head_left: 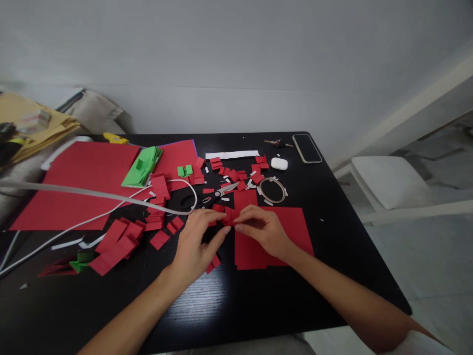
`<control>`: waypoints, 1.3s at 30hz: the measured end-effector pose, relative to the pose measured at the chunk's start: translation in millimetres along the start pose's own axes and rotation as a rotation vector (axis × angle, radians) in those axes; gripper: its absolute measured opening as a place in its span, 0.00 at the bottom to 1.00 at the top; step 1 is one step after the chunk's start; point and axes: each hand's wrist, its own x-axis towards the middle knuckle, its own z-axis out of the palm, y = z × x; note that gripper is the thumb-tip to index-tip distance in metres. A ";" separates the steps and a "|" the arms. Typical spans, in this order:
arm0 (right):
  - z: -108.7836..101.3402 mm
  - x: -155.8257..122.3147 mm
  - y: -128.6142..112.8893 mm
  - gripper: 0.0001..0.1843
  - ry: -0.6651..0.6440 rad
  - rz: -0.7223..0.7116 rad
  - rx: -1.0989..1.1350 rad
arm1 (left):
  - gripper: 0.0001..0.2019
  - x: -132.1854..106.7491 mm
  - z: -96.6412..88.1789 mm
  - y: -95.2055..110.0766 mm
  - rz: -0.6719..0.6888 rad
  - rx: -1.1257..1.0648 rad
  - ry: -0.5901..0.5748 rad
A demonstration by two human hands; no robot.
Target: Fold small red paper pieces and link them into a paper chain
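Between my two hands is a small red piece of paper [229, 216], pinched from both sides. My left hand [199, 236] has its thumb and forefinger on the paper's left side. My right hand [264, 227] grips the right side with closed fingertips. Under the right hand lie flat red paper sheets [291, 236]. Black-handled scissors [221, 191] rest just beyond the hands, partly opened. Small folded red pieces [240, 176] and white paper scraps [251, 185] are scattered around a roll of tape [272, 190].
Large red sheets [81, 177] and a green paper stack [142, 166] lie on the left of the black table [236, 310], crossed by a white cable [111, 207]. A phone [307, 148], white earbud case [279, 163] and watch [278, 143] sit back right. A white chair [388, 181] stands beyond.
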 end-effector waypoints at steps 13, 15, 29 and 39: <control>-1.8 0.9 1.6 0.15 -0.014 0.217 0.211 | 0.07 0.6 0.3 -3.1 -0.021 0.025 -0.008; -2.2 1.2 1.4 0.18 -0.030 0.220 0.222 | 0.08 0.8 0.0 -3.0 -0.005 0.034 -0.032; -5.8 3.9 7.5 0.15 -0.004 0.281 0.362 | 0.13 1.6 -0.1 -5.4 0.070 0.159 -0.056; -6.7 4.8 10.5 0.13 -0.035 0.315 0.385 | 0.15 0.8 2.2 -6.5 0.068 0.140 -0.106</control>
